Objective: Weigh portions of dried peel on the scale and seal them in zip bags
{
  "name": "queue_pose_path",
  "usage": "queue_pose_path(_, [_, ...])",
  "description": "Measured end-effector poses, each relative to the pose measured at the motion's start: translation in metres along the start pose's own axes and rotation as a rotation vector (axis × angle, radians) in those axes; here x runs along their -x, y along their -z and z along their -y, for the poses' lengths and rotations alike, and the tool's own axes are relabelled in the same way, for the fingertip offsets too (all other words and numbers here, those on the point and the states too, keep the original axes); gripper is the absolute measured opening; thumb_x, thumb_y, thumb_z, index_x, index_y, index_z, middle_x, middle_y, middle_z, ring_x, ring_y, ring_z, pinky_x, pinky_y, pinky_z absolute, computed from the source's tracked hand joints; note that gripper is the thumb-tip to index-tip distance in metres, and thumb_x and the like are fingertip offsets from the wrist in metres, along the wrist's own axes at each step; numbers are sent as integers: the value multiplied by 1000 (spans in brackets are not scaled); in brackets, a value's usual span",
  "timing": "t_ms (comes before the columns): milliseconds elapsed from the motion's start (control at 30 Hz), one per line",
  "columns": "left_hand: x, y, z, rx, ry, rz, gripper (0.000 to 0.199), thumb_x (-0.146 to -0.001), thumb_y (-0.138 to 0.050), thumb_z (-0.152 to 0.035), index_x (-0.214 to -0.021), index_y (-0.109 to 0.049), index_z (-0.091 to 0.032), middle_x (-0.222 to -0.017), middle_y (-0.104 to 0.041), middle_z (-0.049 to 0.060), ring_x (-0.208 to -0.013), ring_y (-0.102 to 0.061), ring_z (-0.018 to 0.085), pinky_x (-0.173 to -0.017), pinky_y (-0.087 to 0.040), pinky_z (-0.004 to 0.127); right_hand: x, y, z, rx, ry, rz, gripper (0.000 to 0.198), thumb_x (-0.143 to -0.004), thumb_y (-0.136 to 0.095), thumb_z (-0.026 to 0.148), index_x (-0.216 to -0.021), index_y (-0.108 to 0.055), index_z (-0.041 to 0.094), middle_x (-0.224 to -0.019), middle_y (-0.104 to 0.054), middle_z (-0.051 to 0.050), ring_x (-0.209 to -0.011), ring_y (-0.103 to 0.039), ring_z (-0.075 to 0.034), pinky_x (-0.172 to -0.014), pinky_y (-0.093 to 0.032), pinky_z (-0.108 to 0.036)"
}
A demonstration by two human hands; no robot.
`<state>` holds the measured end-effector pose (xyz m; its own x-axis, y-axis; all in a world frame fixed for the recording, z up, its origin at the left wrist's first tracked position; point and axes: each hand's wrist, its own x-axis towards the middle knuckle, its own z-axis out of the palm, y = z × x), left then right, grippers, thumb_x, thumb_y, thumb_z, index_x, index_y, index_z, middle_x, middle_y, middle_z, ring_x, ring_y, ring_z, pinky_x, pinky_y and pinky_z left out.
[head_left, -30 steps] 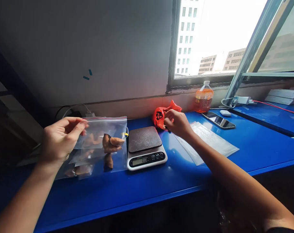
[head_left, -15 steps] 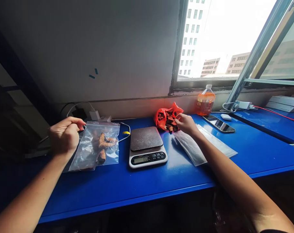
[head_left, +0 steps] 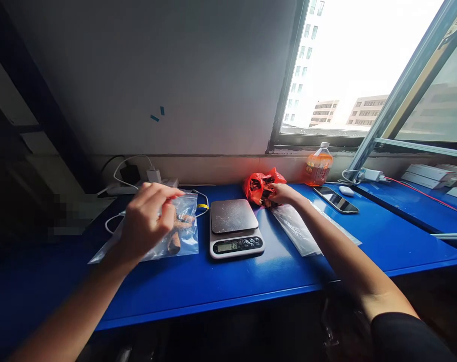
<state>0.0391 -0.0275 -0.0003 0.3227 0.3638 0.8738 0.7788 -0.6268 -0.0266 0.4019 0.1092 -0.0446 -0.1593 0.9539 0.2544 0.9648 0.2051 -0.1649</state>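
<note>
My left hand (head_left: 147,221) hovers over a clear zip bag (head_left: 188,244), its thumb and index finger apart and nothing visible between them. Inside the bag lie several brown, rough, root-like pieces (head_left: 174,242). My right hand (head_left: 284,193) reaches into a red plastic bag (head_left: 254,188) holding dark brown pieces; its fingertips are hidden among them, so I cannot tell whether they grip one. Between the two bags stands a kitchen scale (head_left: 238,246) with a bare metal plate and a lit display whose digits are too small to read.
Flat clear bags (head_left: 298,234) lie under my right forearm. Farther right are a phone (head_left: 336,199), a white earbud case (head_left: 346,191) and a bottle of orange drink (head_left: 319,166). Chargers and white cables (head_left: 153,174) sit at the back left. The blue table's front edge (head_left: 213,296) runs below.
My left hand has moved right, across the zip bag, and its pinched fingers have parted. My right hand has gone deeper into the red bag. The view has shifted slightly.
</note>
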Motion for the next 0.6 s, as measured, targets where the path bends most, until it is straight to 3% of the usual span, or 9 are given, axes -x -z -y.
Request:
queue_pose_path(133, [7, -15, -59, 273, -381, 160, 27, -81, -47, 2, -93, -62, -17, -83, -66, 4, -79, -57, 18, -72, -49, 32, 4, -10, 0, 76, -31, -31, 22, -87, -54, 16, -101, -70, 12, -101, -72, -17, -89, -68, -22, -71, -45, -26])
queue_pose_path(267, [25, -41, -102, 560, -703, 324, 19, -79, -46, -3, -77, -59, -15, -66, -57, 3, -61, -48, 16, -56, -43, 30, 5, -18, -7, 129, -71, -41, 24, -88, -48, 13, -98, -70, 11, -101, -72, -20, -96, -68, -27, -77, -47, -31])
queue_pose_path(433, [45, -59, -102, 593, -748, 426, 12, -65, -56, -8, -63, -50, -18, -59, -47, 0, -54, -37, 14, -45, -31, 31, 1, -18, -9, 103, -8, -47, 30, -84, -57, 19, -112, -67, 16, -117, -69, -13, -110, -63, -24, -86, -46, -27])
queue_pose_path(600, [47, -61, -89, 578, -719, 443, 14, -61, -59, -10, -68, -50, -19, -62, -50, -1, -52, -36, 13, -44, -28, 32, -9, -26, -7, 84, -18, -60, 68, -78, -61, 16, -144, -46, 21, -126, -66, -12, -108, -65, -23, -83, -48, -28])
